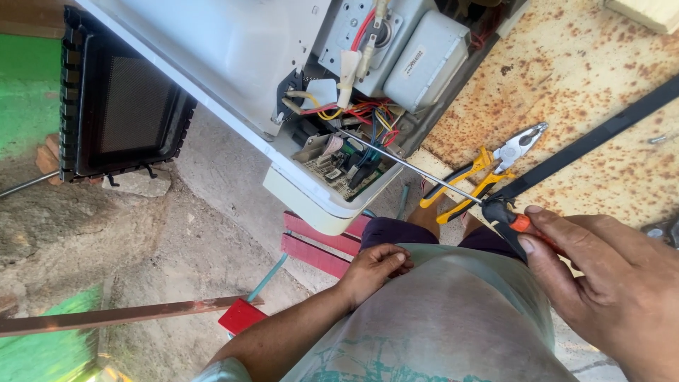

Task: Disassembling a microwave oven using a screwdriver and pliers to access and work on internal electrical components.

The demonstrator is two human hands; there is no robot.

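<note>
My right hand (601, 272) grips the black and orange handle of a long screwdriver (417, 168). Its thin metal shaft runs up-left, and the tip reaches the wiring beside the green circuit board (344, 173) inside an opened white microwave (240, 49). My left hand (373, 270) rests with curled fingers against my shirt at the waist, holding nothing. Red, yellow and blue wires (368, 113) bunch above the board, below a grey metal component (424, 60).
Yellow-handled pliers (488, 173) lie on a rusty metal sheet (587, 78), next to a long black strip (601, 134). The microwave's black door (117, 99) hangs open at left. A red stool (318, 244) and a wooden slat (127, 315) sit on the concrete floor.
</note>
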